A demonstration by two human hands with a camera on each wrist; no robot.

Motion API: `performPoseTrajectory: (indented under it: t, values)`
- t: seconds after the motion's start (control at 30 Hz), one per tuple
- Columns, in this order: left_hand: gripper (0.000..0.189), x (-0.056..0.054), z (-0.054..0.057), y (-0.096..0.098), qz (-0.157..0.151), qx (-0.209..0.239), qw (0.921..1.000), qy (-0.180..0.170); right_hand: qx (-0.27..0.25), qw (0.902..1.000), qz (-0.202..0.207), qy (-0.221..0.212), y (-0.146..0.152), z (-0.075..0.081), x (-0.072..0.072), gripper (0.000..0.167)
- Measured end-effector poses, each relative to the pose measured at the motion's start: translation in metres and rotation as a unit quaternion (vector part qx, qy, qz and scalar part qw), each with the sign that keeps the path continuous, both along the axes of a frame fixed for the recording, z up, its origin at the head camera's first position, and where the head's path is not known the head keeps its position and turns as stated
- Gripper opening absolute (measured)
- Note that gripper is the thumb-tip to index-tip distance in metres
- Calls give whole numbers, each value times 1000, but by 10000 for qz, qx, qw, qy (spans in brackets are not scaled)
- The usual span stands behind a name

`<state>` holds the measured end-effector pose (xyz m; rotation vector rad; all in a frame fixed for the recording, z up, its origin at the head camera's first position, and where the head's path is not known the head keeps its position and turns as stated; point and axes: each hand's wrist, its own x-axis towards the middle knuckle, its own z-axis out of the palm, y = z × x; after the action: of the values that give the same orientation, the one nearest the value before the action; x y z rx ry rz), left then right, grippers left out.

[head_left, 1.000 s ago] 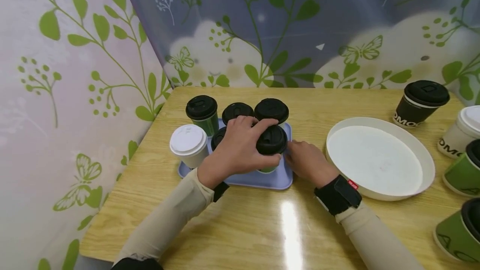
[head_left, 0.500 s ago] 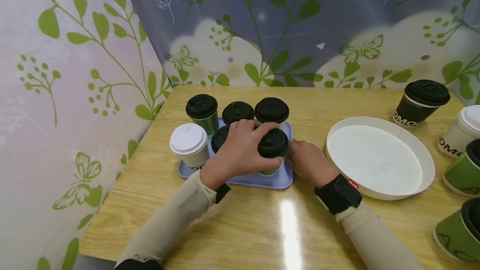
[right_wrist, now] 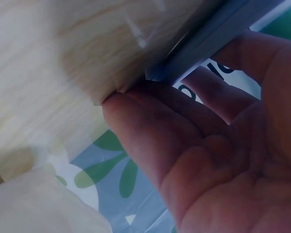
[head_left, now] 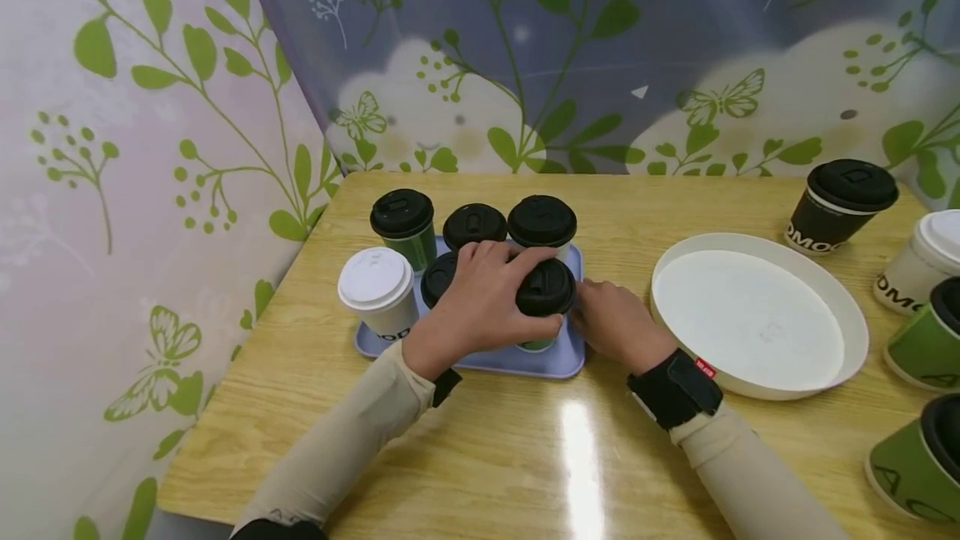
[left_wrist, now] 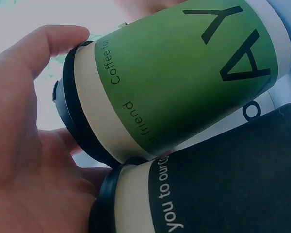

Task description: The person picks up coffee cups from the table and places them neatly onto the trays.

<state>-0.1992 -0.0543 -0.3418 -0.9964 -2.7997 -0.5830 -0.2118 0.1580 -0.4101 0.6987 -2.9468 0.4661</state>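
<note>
Tray, lilac, smooth, round-cornered: laid on the wood-grained surface; rim pinched by the right hand, apparently for steadying. Green cup, tapered, paper-looking: held upright at the tray's near right by the left hand, clamped round its black lid, presumably against tipping.

A round white tray stands near a black cup; the leaf-patterned backdrop seems fabric.
</note>
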Motion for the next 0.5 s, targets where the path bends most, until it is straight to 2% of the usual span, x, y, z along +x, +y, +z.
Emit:
performPoseTrajectory:
  t: [0.5]
  values:
    - [71, 0, 2, 2, 79, -295, 9995, -49, -57, 10000, -11, 72, 1, -3, -2, 13]
